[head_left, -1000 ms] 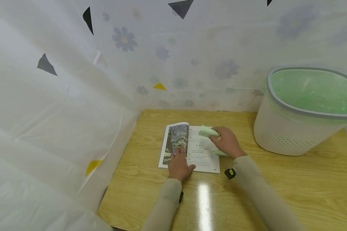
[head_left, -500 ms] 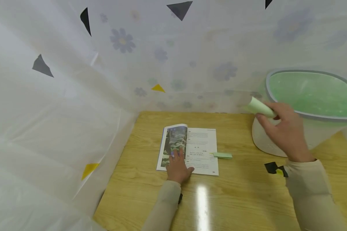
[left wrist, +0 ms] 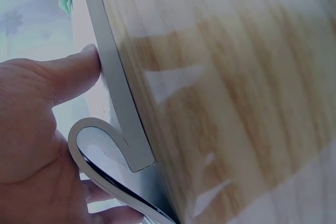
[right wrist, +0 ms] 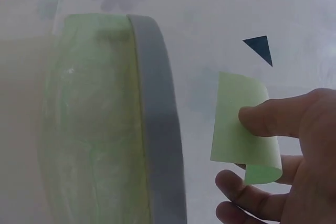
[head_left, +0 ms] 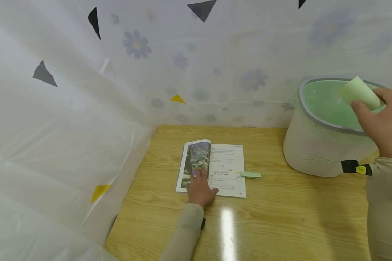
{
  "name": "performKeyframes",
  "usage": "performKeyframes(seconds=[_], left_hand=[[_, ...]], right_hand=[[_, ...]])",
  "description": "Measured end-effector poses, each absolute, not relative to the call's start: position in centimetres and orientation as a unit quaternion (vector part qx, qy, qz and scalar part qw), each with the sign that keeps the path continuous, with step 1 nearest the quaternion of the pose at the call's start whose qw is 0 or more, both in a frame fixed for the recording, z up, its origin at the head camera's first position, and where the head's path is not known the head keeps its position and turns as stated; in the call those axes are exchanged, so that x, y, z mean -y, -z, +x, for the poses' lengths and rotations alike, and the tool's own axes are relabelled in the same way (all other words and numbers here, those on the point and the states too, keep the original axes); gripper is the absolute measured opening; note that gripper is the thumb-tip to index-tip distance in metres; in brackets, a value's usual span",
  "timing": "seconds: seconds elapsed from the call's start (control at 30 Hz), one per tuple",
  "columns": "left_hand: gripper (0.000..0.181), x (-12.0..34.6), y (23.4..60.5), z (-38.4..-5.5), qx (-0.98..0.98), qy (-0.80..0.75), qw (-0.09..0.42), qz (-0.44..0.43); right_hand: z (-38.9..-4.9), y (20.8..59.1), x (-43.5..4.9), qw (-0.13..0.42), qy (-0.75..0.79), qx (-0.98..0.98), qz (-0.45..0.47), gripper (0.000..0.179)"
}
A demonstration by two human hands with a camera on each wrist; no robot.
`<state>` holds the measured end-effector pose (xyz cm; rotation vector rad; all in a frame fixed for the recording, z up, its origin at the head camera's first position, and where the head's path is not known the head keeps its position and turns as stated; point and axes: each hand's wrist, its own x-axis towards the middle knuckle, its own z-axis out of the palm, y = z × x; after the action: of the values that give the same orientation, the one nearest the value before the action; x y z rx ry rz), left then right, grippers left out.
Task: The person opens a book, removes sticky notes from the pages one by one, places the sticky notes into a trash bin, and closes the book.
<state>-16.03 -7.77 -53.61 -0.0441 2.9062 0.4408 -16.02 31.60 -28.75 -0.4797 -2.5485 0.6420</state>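
An open book [head_left: 227, 156] lies on the wooden table, its left page a colour picture and its right page printed text. My left hand [head_left: 200, 190] rests flat across the lower part of the spread, fingers extended. In the left wrist view, the thumb [left wrist: 73, 74] lies along the book's edge [left wrist: 118, 82]. A curled sheet of pale green paper [right wrist: 228, 137] is pinched between my right thumb and fingers. That right hand [head_left: 388, 119] is raised above the opening of a white bin [head_left: 297, 152]. From the book's right edge sticks out a folded pale green strip [head_left: 251, 175].
A grey rim [head_left: 313, 114] rings the bin, which has a green inside and perforated lower walls. Translucent plastic sheeting with flower prints [head_left: 136, 44] hangs behind and to the left of the wooden table [head_left: 274, 217].
My right hand has lifted the pale green paper off the book and carried it right, up over the bin. My left hand stays on the book.
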Motion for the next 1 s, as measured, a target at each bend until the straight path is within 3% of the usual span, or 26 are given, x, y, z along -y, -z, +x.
performKeyframes(seconds=[0.2, 1.0], left_hand=[[0.103, 7.8, 53.3, -16.0, -0.981, -0.162, 0.110, -0.014], [0.104, 7.9, 53.6, -16.0, -0.983, -0.146, 0.108, -0.009]], right_hand=[[-16.4, 29.6, -32.3, 0.184, -0.233, 0.939, -0.174, 0.067], [-16.6, 30.3, -32.2, 0.166, -0.238, 0.936, -0.200, 0.070]])
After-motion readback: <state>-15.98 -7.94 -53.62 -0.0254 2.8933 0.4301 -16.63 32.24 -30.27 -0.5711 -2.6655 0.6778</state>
